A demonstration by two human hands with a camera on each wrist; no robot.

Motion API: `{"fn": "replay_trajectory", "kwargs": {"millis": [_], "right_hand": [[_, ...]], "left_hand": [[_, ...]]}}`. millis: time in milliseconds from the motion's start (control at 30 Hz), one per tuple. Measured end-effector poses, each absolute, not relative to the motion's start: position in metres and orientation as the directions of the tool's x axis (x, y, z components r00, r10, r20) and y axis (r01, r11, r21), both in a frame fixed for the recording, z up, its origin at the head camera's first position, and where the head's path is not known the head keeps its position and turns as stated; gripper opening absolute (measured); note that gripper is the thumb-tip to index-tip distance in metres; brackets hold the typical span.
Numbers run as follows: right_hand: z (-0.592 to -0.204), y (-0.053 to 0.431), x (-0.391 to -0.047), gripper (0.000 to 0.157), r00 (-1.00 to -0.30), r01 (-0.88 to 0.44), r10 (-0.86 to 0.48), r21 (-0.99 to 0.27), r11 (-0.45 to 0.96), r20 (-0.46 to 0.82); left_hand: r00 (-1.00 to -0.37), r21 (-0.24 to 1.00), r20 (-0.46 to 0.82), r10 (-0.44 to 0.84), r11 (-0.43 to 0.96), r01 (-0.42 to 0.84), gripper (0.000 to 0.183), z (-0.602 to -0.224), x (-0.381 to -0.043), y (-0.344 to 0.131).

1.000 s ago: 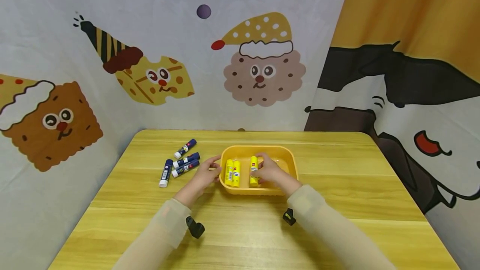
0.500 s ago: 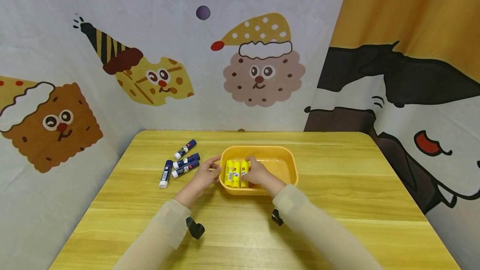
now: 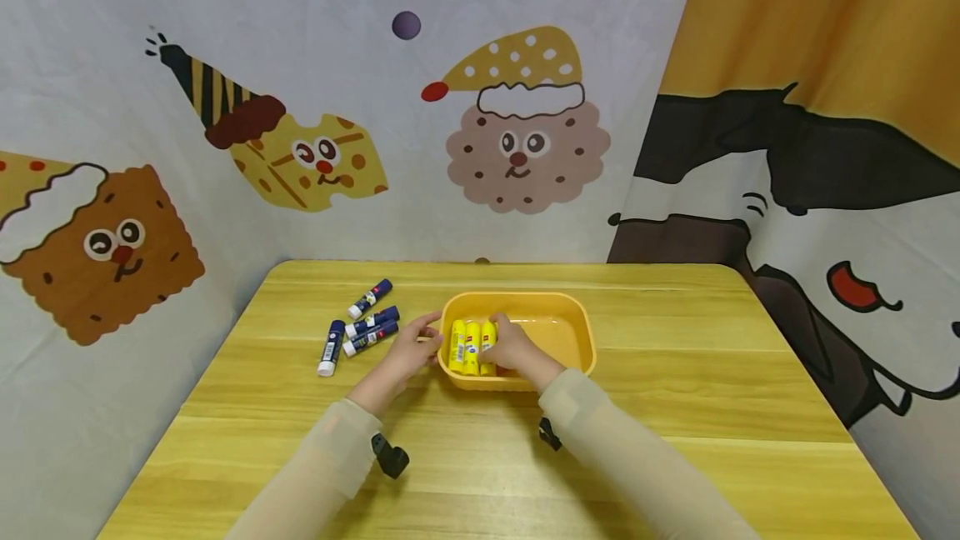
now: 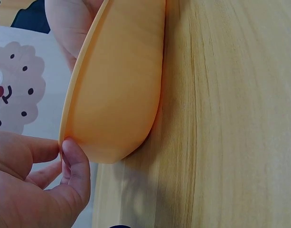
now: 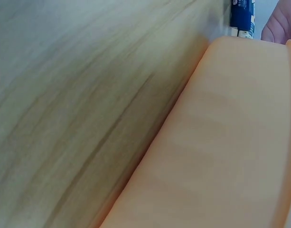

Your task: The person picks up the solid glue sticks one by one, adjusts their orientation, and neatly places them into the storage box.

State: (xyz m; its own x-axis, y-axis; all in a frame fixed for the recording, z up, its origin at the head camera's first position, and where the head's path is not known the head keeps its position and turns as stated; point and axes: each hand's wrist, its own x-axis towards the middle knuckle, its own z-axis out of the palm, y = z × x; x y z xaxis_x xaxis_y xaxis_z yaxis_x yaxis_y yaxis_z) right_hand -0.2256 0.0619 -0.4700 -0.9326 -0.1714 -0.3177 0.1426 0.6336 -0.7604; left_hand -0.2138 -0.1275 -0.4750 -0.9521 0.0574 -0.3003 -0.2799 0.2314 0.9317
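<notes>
An orange-yellow plastic basket [image 3: 558, 300] stands mid-table, with three yellow glue sticks lying side by side at its left end. My left hand [image 3: 408, 350] pinches the basket's left rim between thumb and fingers; the left wrist view shows this pinch [image 4: 50, 175] up close. Inside the basket, my right hand [image 3: 517, 350] grips the rightmost yellow glue stick [image 3: 488, 340], which lies against the middle one [image 3: 471, 348]. The leftmost glue stick [image 3: 457, 347] is by the basket wall. In the right wrist view the basket's side [image 5: 221, 142] hides the right hand's fingers.
Several dark blue glue sticks with white ends lie left of the basket, among them an upright-pointing one [image 3: 330, 348] and a slanted one [image 3: 371, 298]. The wooden table [image 3: 675, 407] meets a printed curtain [image 3: 450, 232] at the back.
My right hand has slid its yellow glue stick left, up against the other two, and then stayed nearly still. The left hand keeps its place on the rim.
</notes>
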Motion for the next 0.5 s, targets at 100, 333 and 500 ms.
{"fn": "replay_trajectory", "kwargs": {"millis": [100,333,500], "right_hand": [[-0.4676,0.0613,-0.2256,0.076,-0.932,0.146,-0.167,-0.756,0.638,-0.321],[-0.4634,0.0630,-0.2251,0.074,-0.937,0.129,-0.165,-0.744,0.655,-0.308],[-0.4604,0.0705,-0.2243,0.072,-0.945,0.089,-0.186,-0.756,0.649,-0.270]], "left_hand": [[-0.953,0.932,-0.299,0.055,0.232,-0.279,0.045,-0.4757,-0.2141,-0.1276],[-0.950,0.930,-0.306,0.063,0.233,-0.284,0.045,-0.4748,-0.2133,-0.1271],[-0.950,0.930,-0.308,0.057,0.226,-0.289,0.045,-0.4732,-0.2131,-0.1268]]}}
